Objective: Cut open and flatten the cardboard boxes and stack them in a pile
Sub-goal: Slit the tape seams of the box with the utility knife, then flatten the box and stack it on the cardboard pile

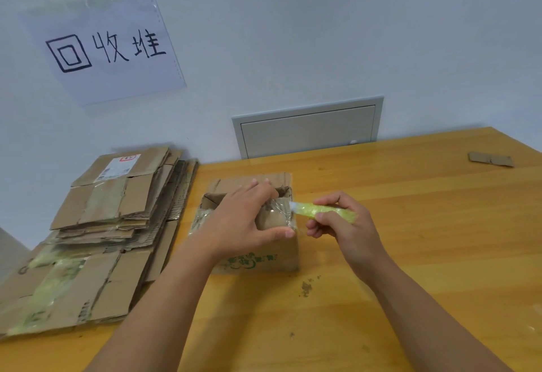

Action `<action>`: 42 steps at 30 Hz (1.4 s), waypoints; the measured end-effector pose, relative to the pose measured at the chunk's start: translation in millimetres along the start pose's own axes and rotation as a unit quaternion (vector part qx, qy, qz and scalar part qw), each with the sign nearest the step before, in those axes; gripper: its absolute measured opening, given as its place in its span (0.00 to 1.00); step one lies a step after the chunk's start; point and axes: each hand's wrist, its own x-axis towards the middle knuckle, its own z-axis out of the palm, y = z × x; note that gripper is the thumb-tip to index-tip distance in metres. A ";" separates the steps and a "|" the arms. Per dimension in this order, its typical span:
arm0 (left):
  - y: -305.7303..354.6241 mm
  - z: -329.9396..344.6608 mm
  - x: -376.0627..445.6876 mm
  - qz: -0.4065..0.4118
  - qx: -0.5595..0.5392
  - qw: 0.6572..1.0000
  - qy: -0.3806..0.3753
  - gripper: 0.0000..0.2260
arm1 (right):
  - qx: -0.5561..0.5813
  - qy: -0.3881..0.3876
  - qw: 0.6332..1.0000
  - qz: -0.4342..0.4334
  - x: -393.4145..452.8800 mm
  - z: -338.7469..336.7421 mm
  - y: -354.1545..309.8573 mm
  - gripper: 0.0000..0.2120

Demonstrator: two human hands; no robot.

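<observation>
my left hand (245, 219) rests on top of the small cardboard box (265, 257), fingers curled over its far opened edge and thumb stretched along the near side. my right hand (341, 225) pinches a strip of yellow-green tape (322, 210), fingers curled round it, the strip running to the box's right top corner. the box stands on the wooden table (381, 254), near its left edge. just left of it lies the pile of flattened boxes (99, 225). a cardboard scrap (491, 159) sits well apart, far right. a paper sign (105, 46) hangs on the wall.
</observation>
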 end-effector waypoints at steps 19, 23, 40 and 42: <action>24.0 14.2 -35.3 0.095 0.190 0.947 0.243 0.21 | -0.590 -0.026 0.806 -0.034 10.7 -18.0 30.0 0.19; 25.6 12.7 -34.6 0.086 0.195 0.950 0.227 0.19 | -0.698 -0.090 0.710 -0.020 -12.0 -20.5 16.9 0.21; 6.9 -17.9 -36.8 0.031 0.166 0.985 0.034 0.28 | -0.332 -0.140 0.933 -0.024 16.2 36.7 -2.4 0.17; 2.1 -19.2 -39.1 0.043 0.172 0.983 0.047 0.28 | -0.338 -0.123 0.933 -0.013 22.3 41.9 1.9 0.15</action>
